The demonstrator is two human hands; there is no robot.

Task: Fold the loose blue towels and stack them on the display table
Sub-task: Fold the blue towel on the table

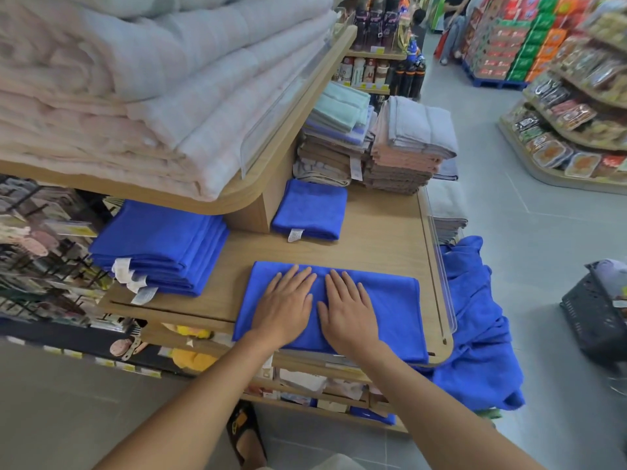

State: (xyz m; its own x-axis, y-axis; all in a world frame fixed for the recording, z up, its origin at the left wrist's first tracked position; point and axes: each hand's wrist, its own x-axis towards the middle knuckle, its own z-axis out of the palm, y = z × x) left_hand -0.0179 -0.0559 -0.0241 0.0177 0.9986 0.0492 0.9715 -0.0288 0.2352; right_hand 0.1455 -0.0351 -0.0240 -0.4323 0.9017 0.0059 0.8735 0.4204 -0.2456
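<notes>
Left hand (285,305) and right hand (349,312) lie side by side, palms down and fingers straight, pressing flat on the blue towel (393,310) and gripping nothing; that towel is spread as a wide rectangle at the near side of the tabletop (373,232), reaching its front lip.

It looks like thin microfibre: light, limp, with a slightly grabby nap; I judge it will keep no shape of its own and will crease wherever it is pressed; nothing about it seems fragile, and it should not slide much on the wood-look surface. It is best taken by the two corners of one short edge, pinched between thumb and fingers, then carried across to meet the opposite edge (smoothing from the middle outward should keep the layers square).

Its colour is a saturated royal blue, with a hem along the right edge and a few soft wrinkles round the fingers. To the left sits a stack of folded blue towels (159,245) with white care labels (135,283) showing; a single folded one (310,208) lies farther back; a loose heap of blue towels (475,334) hangs beside the right end of the tabletop, not yet folded.
</notes>
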